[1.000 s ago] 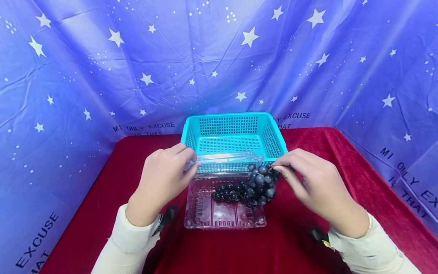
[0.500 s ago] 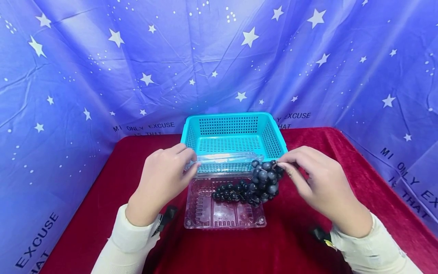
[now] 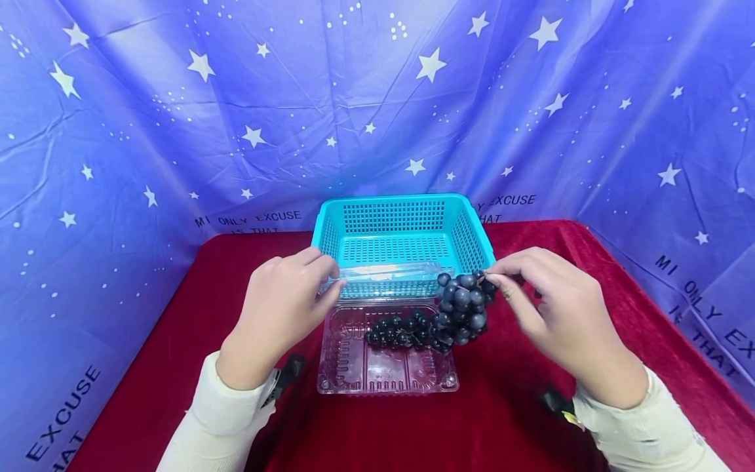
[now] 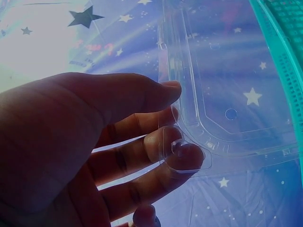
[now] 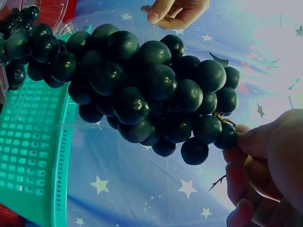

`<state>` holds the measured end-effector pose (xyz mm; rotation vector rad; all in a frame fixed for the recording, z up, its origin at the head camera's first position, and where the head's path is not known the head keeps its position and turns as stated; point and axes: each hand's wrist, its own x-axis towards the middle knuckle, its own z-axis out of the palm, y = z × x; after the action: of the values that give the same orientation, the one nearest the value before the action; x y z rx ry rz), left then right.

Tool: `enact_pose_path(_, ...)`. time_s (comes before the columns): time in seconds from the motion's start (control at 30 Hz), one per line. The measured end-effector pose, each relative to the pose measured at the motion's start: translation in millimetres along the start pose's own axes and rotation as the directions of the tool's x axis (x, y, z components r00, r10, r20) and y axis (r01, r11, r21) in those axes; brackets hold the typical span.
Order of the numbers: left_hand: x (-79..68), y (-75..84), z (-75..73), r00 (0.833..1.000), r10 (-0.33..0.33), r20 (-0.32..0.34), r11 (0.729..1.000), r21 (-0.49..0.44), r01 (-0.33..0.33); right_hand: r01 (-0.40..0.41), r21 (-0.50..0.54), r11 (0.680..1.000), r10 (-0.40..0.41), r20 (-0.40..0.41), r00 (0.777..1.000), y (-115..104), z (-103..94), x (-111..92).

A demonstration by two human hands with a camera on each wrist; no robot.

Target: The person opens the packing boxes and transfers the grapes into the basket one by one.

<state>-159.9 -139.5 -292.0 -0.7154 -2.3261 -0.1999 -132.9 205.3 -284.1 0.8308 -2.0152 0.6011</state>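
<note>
The left hand (image 3: pixel 283 301) pinches the lid (image 3: pixel 383 271) of the clear box (image 3: pixel 348 373). The right hand (image 3: pixel 557 311) pinches the stem of the black grapes (image 3: pixel 463 307), up over the box's right side, with more lying inside. Behind sits a blue basket (image 3: pixel 395 198). The starry cloth (image 3: pixel 330 78) says "MI ONLY EXCUSE IS THAT" (more than once, in black).

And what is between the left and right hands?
In the head view: the transparent plastic lid, which the left hand grips, then the round black grapes held by the right hand.
</note>
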Motion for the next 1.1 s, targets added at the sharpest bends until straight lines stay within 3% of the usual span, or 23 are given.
enact_pose_path(1.1, 1.3, -0.2, 0.5, 1.0, 0.002, -0.018, 1.0, -0.003, -0.002, -0.077, -0.021, 0.997, 0.075, -0.091, 0.993, 11, -14.5, 1)
